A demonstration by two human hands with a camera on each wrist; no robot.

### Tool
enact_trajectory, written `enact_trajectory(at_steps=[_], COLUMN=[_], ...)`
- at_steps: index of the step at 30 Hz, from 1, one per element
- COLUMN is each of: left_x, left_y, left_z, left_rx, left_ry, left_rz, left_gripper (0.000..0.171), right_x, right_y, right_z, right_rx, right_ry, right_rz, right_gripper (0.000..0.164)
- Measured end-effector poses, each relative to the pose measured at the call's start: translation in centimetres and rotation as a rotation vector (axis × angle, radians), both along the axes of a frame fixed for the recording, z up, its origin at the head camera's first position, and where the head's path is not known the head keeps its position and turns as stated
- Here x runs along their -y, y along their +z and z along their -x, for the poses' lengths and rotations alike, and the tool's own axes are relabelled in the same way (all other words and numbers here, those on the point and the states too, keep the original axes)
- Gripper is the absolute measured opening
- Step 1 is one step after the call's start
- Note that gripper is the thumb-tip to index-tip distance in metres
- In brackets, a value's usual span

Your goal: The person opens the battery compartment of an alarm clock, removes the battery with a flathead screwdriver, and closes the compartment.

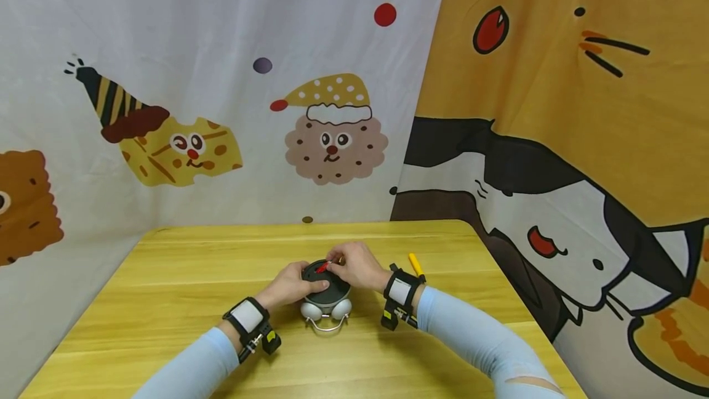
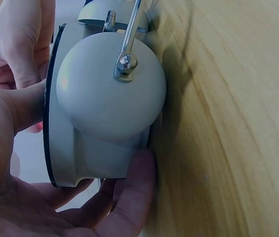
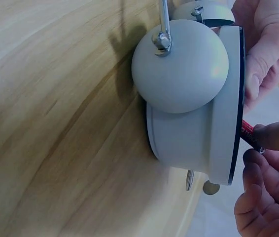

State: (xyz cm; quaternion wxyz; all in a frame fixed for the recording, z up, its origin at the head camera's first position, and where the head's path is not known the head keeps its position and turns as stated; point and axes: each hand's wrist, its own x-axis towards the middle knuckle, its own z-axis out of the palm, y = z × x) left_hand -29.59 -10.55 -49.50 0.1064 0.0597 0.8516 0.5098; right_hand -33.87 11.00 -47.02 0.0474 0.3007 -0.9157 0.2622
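Observation:
A white twin-bell alarm clock [image 1: 335, 293] lies face down on the table, its dark back upward and its two bells [image 1: 341, 308] and wire handle [image 1: 328, 329] towards me. My left hand [image 1: 287, 286] grips its left side, thumb on the back and fingers around the side, low by the tabletop in the left wrist view. Between thumb and fingertips my right hand [image 1: 359, 266] pinches a red and black battery [image 3: 249, 136]. The battery slants, its far end at the clock's back; the dark rim hides that end in the right wrist view.
A yellow-handled tool [image 1: 415, 264] lies on the wooden table [image 1: 183, 288] beyond my right wrist, partly hidden by it. Cartoon-printed curtains [image 1: 210, 36] hang behind the table and along its right side. Both wrists wear strapped cameras [image 1: 249, 319].

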Motion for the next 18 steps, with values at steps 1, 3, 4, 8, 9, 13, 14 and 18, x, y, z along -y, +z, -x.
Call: enact_trajectory(at_steps=[1, 3, 4, 8, 9, 13, 14, 18], left_x=[0.01, 0.04, 0.07, 0.15, 0.15, 0.12, 0.09, 0.04], left_y=[0.0, 0.0, 0.0, -0.04, -0.05, -0.06, -0.06, 0.0], left_z=[-0.01, -0.01, -0.02, 0.03, 0.04, 0.04, 0.05, 0.03], left_rx=[0.0, 0.002, 0.004, 0.007, 0.005, 0.005, 0.005, 0.004], left_ry=[0.0, 0.0, -0.001, 0.0, 0.0, -0.001, -0.001, 0.0], left_rz=[0.0, -0.001, -0.003, 0.003, 0.006, 0.009, 0.008, 0.005], left_gripper=[0.048, 0.048, 0.048, 0.048, 0.048, 0.049, 0.049, 0.049], right_x=[0.08, 0.25, 0.31, 0.48, 0.5, 0.5, 0.51, 0.51], right_y=[-0.03, -0.09, -0.1, -0.22, -0.2, -0.27, -0.28, -0.49], right_z=[0.03, 0.09, 0.11, 0.23, 0.21, 0.22, 0.21, 0.22], right_rx=[-0.006, -0.017, -0.024, -0.042, -0.039, -0.028, -0.026, -0.027], right_ry=[0.002, 0.004, 0.007, 0.011, 0.011, 0.002, 0.0, -0.005], right_rz=[0.0, -0.004, -0.007, -0.023, -0.026, -0.035, -0.038, -0.042], right_gripper=[0.008, 0.009, 0.01, 0.011, 0.011, 0.012, 0.013, 0.012])
